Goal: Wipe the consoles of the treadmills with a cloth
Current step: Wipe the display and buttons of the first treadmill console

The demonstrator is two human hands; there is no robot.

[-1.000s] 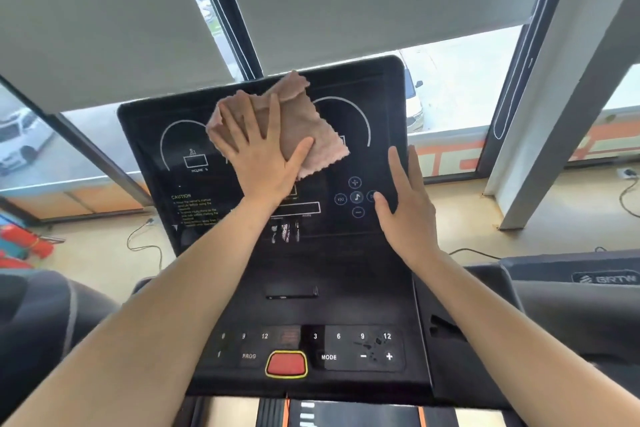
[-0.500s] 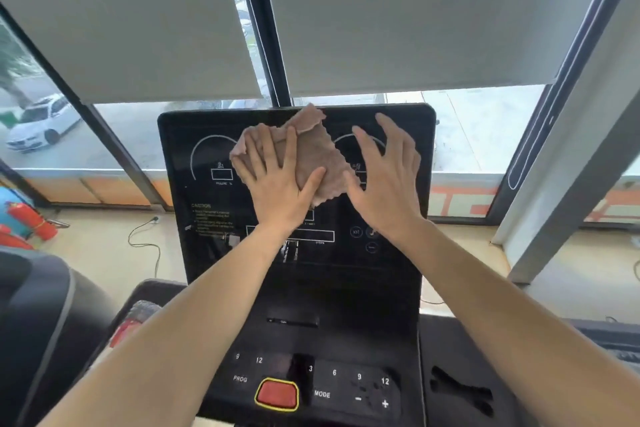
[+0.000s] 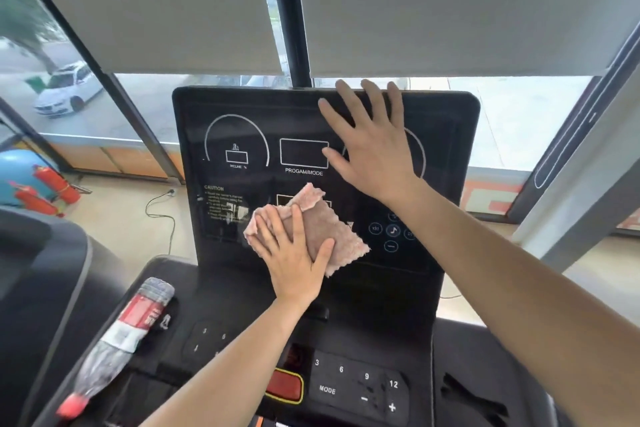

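A black treadmill console stands upright in front of me, with white dial outlines and a PROGAM/MODE box. My left hand lies flat, pressing a pinkish-beige cloth against the console's lower middle, over the central display box. The cloth sticks out above and to the right of my fingers. My right hand rests flat with spread fingers on the upper right of the console, its fingertips reaching the top edge. It holds nothing.
A plastic bottle with a red label and red cap lies in the left tray. Below the screen sit a keypad and a red stop button. Another machine is on the left. Red fire extinguishers stand by the window.
My left hand has slid the cloth down from the console's top to its lower middle. My right hand has moved up from the right edge to the upper right of the screen.
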